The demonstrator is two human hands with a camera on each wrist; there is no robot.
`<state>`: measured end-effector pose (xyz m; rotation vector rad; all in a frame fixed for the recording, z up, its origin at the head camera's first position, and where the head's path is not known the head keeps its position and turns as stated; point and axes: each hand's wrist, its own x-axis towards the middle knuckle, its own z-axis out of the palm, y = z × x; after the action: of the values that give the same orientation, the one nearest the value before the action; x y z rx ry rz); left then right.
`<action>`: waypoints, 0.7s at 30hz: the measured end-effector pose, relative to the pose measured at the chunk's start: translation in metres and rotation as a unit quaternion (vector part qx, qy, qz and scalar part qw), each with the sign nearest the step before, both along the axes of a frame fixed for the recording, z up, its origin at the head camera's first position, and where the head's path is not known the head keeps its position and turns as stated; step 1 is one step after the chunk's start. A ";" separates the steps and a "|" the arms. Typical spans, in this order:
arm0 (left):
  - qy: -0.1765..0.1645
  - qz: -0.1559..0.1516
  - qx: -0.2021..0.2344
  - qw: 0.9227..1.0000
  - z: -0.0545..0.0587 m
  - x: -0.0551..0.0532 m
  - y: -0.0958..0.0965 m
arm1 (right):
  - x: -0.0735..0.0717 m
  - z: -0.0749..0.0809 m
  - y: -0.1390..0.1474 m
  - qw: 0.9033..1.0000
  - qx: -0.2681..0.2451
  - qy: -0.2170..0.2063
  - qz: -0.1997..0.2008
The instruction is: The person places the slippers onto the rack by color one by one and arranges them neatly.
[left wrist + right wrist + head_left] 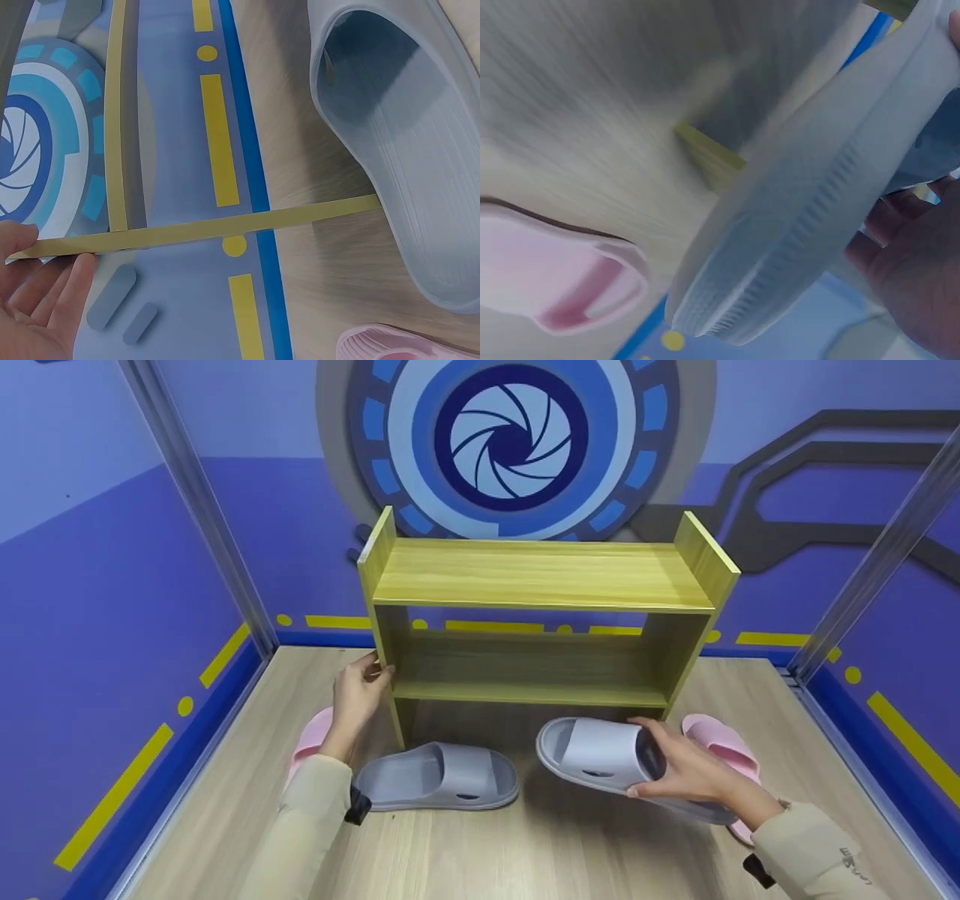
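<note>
A small wooden shelf [540, 574] stands against the back wall. My left hand [358, 694] pinches the front edge of its left side panel, thumb on one side and fingers on the other, as the left wrist view shows. One grey slipper [600, 750] is tilted above the floor at the shelf's right front; my right hand [694, 769] grips it around the foot opening. Its ribbed sole edge fills the right wrist view. The matching grey slipper [480, 772] lies flat on the floor, toe to the right, before the shelf's lower left.
A pink slipper [307, 741] lies left of the shelf, partly behind my left forearm. Another pink slipper [720, 739] is on the right, partly hidden by my right hand. Blue printed walls [112, 622] enclose the wood-look floor [465, 855] on three sides.
</note>
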<state>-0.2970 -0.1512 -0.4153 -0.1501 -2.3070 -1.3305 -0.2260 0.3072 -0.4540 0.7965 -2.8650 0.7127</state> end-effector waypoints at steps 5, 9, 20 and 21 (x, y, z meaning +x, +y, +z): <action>0.009 -0.005 0.001 1.000 0.000 0.000 0.000 | 0.002 0.023 -0.006 1.000 0.016 -0.020 -0.001; 0.013 -0.005 0.000 1.000 0.000 -0.001 0.000 | 0.004 0.041 -0.010 1.000 0.015 -0.011 0.007; 0.002 -0.008 0.011 1.000 0.000 0.000 0.001 | 0.008 0.079 -0.018 1.000 0.013 -0.023 0.004; 0.000 -0.007 0.010 1.000 0.001 0.000 0.001 | 0.008 0.083 -0.019 1.000 0.014 -0.020 0.005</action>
<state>-0.2972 -0.1504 -0.4147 -0.1600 -2.2966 -1.3600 -0.2176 0.2882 -0.3713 0.8089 -2.9155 0.6995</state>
